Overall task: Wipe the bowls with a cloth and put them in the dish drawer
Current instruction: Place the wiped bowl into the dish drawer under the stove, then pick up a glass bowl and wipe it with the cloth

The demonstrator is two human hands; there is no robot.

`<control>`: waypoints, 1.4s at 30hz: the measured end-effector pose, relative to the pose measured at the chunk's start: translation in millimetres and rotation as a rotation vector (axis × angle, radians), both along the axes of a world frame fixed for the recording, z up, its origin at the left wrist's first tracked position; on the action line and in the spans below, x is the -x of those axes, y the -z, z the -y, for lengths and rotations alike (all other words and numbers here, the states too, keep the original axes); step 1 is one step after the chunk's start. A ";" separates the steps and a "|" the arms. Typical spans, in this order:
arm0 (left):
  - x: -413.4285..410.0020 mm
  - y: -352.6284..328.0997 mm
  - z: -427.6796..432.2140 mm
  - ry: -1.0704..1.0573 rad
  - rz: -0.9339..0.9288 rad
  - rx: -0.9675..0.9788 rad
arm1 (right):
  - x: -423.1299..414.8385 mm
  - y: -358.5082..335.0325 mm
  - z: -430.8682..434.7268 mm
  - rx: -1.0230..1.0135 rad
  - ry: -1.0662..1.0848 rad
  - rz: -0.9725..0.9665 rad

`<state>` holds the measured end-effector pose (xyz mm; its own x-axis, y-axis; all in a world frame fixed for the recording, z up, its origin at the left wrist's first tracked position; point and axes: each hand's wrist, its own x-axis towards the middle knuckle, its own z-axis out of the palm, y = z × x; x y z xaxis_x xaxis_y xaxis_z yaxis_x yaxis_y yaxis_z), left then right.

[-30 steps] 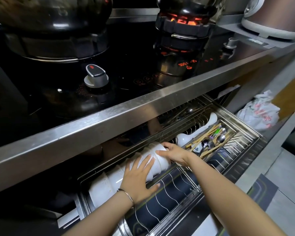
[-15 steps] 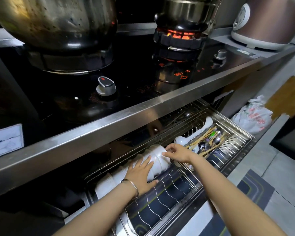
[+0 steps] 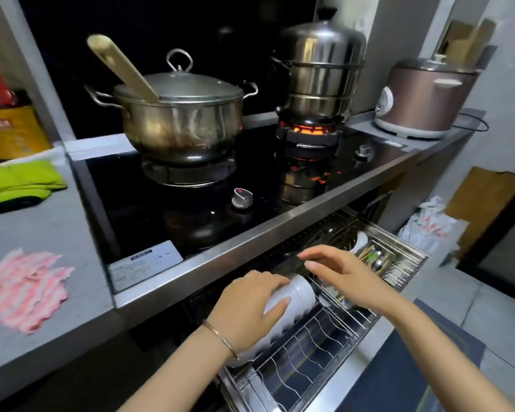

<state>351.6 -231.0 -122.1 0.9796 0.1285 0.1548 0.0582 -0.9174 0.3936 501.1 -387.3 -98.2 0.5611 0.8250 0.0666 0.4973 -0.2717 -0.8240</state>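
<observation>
Both hands are at the open drawer (image 3: 411, 248), left hand (image 3: 246, 312) wrapped round the white bowls (image 3: 299, 294) lying sideways in the rack (image 3: 305, 349), right hand (image 3: 341, 275) loose and empty above, so letting go early could send them rolling and chip one

Thin metal bangle (image 3: 221, 339), L wrist (image 3: 204, 350); bare forearms (image 3: 422, 331).

Left hand (image 3: 247, 310) grips bowls (image 3: 301, 294) — right hand (image 3: 344, 279) hovers, relaxed.

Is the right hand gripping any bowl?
No, the right hand hangs open above the dish drawer, while the left hand holds the white bowls.
</observation>
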 end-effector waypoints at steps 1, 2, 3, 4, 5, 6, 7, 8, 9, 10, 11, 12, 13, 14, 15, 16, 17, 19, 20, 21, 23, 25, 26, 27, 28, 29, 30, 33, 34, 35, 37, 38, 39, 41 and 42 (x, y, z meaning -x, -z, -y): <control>14.6 -14.2 -4.4 0.008 0.051 -0.006 | 13.8 -13.0 -6.2 -0.028 -0.020 0.009; 30.6 -27.2 -10.0 0.011 0.104 -0.005 | 27.7 -25.9 -13.7 -0.052 -0.042 0.018; 47.2 -38.8 -16.7 0.009 0.154 -0.003 | 41.7 -37.9 -22.1 -0.072 -0.067 0.027; 64.5 -49.0 -24.9 0.003 0.190 -0.004 | 56.2 -49.0 -31.6 -0.086 -0.092 0.037; 81.1 -56.2 -35.0 -0.009 0.217 -0.004 | 70.0 -58.3 -42.0 -0.095 -0.125 0.052; 97.6 -61.3 -46.2 -0.031 0.241 0.000 | 82.9 -65.9 -52.9 -0.096 -0.165 0.071; 113.8 -65.5 -57.9 -0.062 0.264 0.007 | 94.9 -72.0 -64.5 -0.091 -0.207 0.090; 129.4 -69.8 -69.9 -0.097 0.287 0.011 | 105.8 -76.6 -76.1 -0.085 -0.244 0.101; 144.5 -73.8 -81.4 -0.136 0.308 0.005 | 115.7 -79.6 -88.3 -0.076 -0.275 0.105; 158.8 -76.0 -93.2 -0.174 0.316 -0.007 | 124.9 -81.2 -100.8 -0.062 -0.302 0.111; 172.6 -77.5 -104.5 -0.211 0.312 -0.025 | 133.9 -82.3 -113.0 -0.051 -0.327 0.122; 185.6 -77.7 -116.2 -0.249 0.305 -0.040 | 142.3 -82.3 -125.0 -0.039 -0.351 0.138; 197.5 -77.1 -127.6 -0.291 0.293 -0.050 | 150.0 -81.5 -136.3 -0.029 -0.376 0.153; 208.5 -76.8 -138.3 -0.330 0.277 -0.061 | 157.0 -80.0 -147.3 -0.018 -0.395 0.163; 217.8 -76.8 -147.9 -0.360 0.260 -0.069 | 163.1 -77.6 -157.5 -0.005 -0.408 0.170; 225.9 -76.5 -156.2 -0.383 0.246 -0.077 | 168.7 -74.8 -167.4 0.012 -0.413 0.180; 232.4 -76.4 -162.9 -0.403 0.233 -0.085 | 174.1 -72.5 -176.4 0.029 -0.413 0.194; 241.2 -77.3 -172.5 -0.427 0.216 -0.087 | 183.7 -67.9 -192.2 0.042 -0.402 0.206; 244.0 -77.5 -176.5 -0.430 0.216 -0.081 | 187.3 -65.9 -199.3 0.039 -0.394 0.203; 245.7 -77.0 -179.5 -0.429 0.215 -0.073 | 190.3 -63.9 -205.2 0.034 -0.387 0.208; 248.5 -75.9 -185.2 -0.433 0.194 -0.064 | 196.6 -61.6 -215.0 0.034 -0.367 0.254; 249.1 -74.6 -189.2 -0.418 0.166 -0.058 | 202.6 -59.9 -221.8 0.015 -0.366 0.272; 248.3 -73.9 -190.3 -0.402 0.157 -0.059 | 205.4 -59.6 -224.0 0.002 -0.370 0.265; 246.7 -73.6 -190.8 -0.386 0.143 -0.071 | 207.6 -59.5 -225.4 -0.008 -0.373 0.261; 244.4 -74.0 -190.6 -0.375 0.124 -0.093 | 208.4 -59.0 -226.4 -0.014 -0.374 0.266; 241.7 -75.1 -189.8 -0.367 0.103 -0.123 | 208.8 -59.2 -226.9 -0.017 -0.374 0.281; 238.7 -76.0 -189.2 -0.367 0.088 -0.156 | 207.8 -59.7 -227.2 -0.010 -0.376 0.299; 228.5 -79.9 -187.4 -0.378 0.054 -0.237 | 201.6 -62.2 -225.2 0.030 -0.433 0.279; 225.4 -81.8 -187.0 -0.386 0.057 -0.242 | 199.7 -63.9 -224.0 0.044 -0.466 0.258; 222.8 -83.9 -186.5 -0.393 0.078 -0.222 | 197.5 -64.4 -223.6 0.057 -0.498 0.245; 220.5 -88.5 -185.8 -0.406 0.154 -0.083 | 196.3 -66.8 -224.3 0.071 -0.543 0.238; 220.8 -91.9 -185.5 -0.410 0.197 0.023 | 197.2 -68.6 -226.2 0.071 -0.548 0.235; 221.7 -95.4 -185.5 -0.403 0.242 0.126 | 198.8 -71.5 -228.3 0.059 -0.537 0.223; 223.5 -105.0 -186.1 -0.373 0.334 0.303 | 201.6 -79.7 -234.9 -0.015 -0.495 0.158; 224.8 -111.0 -185.9 -0.366 0.391 0.401 | 202.0 -84.4 -238.8 -0.062 -0.483 0.102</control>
<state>126.8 -45.1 -11.1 0.7434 0.5635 0.3602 0.1216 -0.6436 0.7556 299.1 -148.6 -13.8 0.1037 0.9819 0.1586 0.6330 0.0578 -0.7720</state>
